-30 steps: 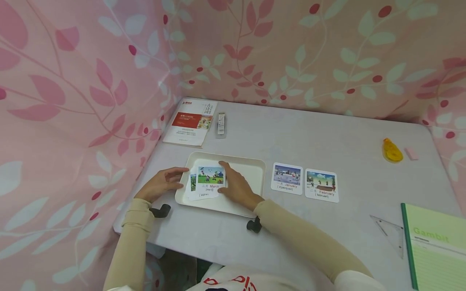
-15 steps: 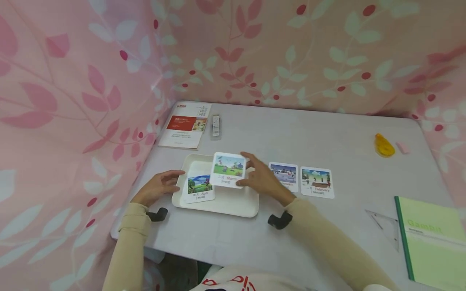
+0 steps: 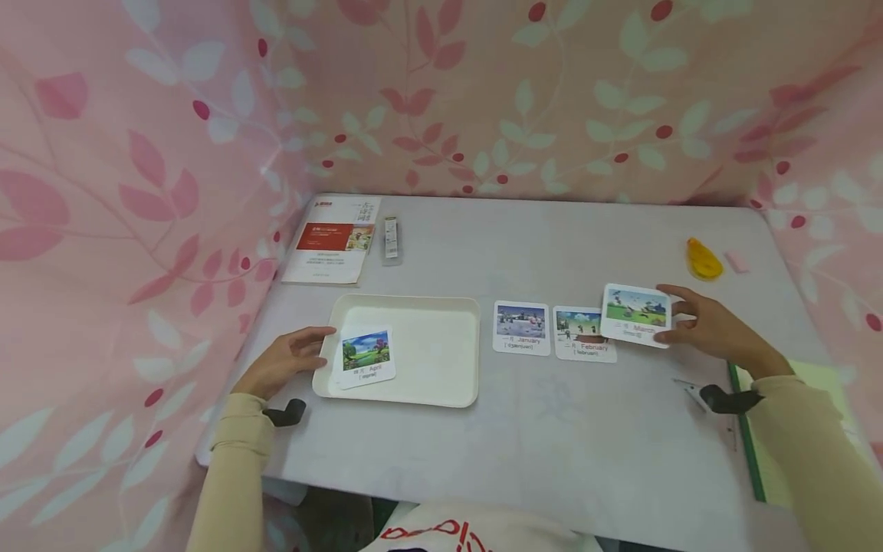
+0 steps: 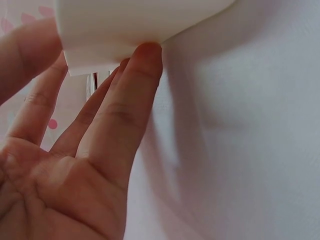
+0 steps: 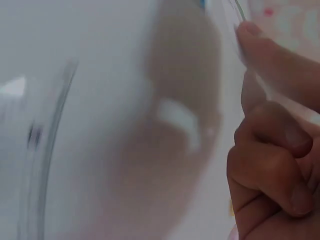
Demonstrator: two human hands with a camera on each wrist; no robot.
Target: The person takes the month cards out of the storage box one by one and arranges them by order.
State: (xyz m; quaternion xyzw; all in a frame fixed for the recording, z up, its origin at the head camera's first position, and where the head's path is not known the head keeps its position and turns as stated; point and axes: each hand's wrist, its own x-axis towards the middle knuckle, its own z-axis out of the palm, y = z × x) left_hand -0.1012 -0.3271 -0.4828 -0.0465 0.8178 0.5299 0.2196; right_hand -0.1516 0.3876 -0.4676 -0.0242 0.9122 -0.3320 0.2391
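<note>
My right hand (image 3: 717, 326) pinches the March picture card (image 3: 636, 313) by its right edge, holding it over the right part of the February card (image 3: 583, 334). Left of that lies the January card (image 3: 522, 328), flat on the table. The April card (image 3: 366, 356) lies in the left part of the white tray (image 3: 441, 383). My left hand (image 3: 290, 360) rests at the tray's left edge; in the left wrist view its fairly straight fingers touch the tray wall (image 4: 125, 30). The right wrist view shows only a thin edge of the card between thumb and finger.
A booklet (image 3: 331, 241) and a small clear-packed box (image 3: 391, 241) lie at the back left. A yellow correction tape (image 3: 704, 261) and a pink eraser (image 3: 736, 262) sit at the back right. A green notebook (image 3: 759, 460) and a clear set square (image 3: 690, 392) are partly hidden under my right arm.
My right hand has lifted the March card out of the tray and carried it right, past the January card. The April card is uncovered in the tray. My left hand stays at the tray's edge.
</note>
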